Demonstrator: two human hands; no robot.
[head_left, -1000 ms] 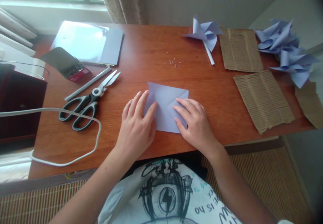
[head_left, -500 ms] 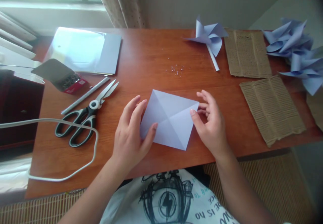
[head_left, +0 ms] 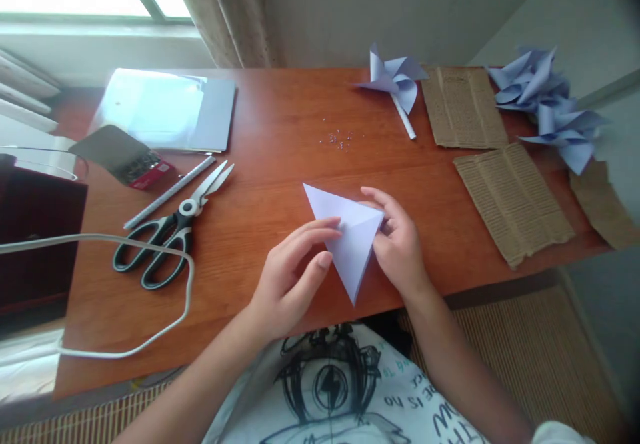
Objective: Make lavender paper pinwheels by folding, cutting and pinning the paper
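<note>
A square of pale paper (head_left: 354, 241), folded over into a triangle, is between my hands above the front part of the table. My right hand (head_left: 400, 247) grips its right-hand corner, thumb and fingers closed there, with some fingers hidden behind the paper. My left hand (head_left: 293, 271) reaches over the folded left edge. Its fingers are stretched out with the fingertips on the paper's face, and the thumb is apart from them near that edge.
Left are scissors (head_left: 186, 212), a rolled paper stick (head_left: 167, 193), an open small box (head_left: 145, 167), a white cable (head_left: 189, 291) and a folder (head_left: 217, 114). Behind are tiny scattered bits (head_left: 340, 141) and a paper pinwheel (head_left: 395, 81). Right are cardboard pieces (head_left: 515, 204) and more pinwheels (head_left: 560, 111).
The flat creased square has been folded over to the right into a triangle. My left hand has moved right onto it, and my right hand has closed on its right corner.
</note>
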